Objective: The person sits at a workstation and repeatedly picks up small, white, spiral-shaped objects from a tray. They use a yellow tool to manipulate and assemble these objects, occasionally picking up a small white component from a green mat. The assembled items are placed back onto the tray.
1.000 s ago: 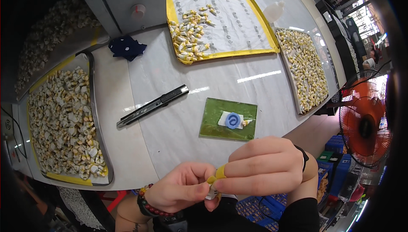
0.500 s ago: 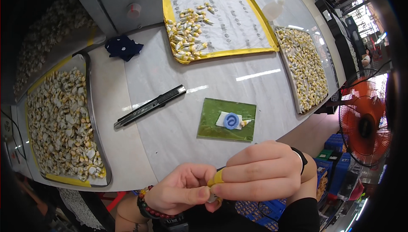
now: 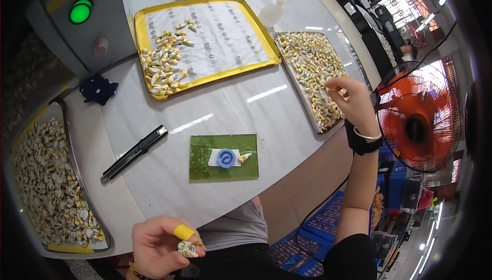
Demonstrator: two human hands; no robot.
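My left hand (image 3: 161, 246) is at the table's near edge. It is closed around a small white-and-yellow piece (image 3: 187, 249), held between thumb and fingers. Yellow tape (image 3: 183, 232) wraps one of its fingers. My right hand (image 3: 354, 105) reaches out over the right tray (image 3: 304, 101), which is full of small pointed white-and-yellow pieces (image 3: 312, 65). Its thumb and index finger are pinched together at the tray's right side. Whatever may be between those fingertips is too small to make out.
A green glass plate (image 3: 205, 173) bears a blue round piece (image 3: 226, 158) and one pointed piece. Left of it lies a black utility knife (image 3: 134, 153). A yellow-edged tray (image 3: 220, 73) stands behind, a heaped tray (image 3: 77, 170) at left. An orange fan (image 3: 417, 121) stands at right.
My hands have parted: the right one has gone from beside the left out to the right tray. The left hand keeps a small piece. The view has turned, shifting the table leftward.
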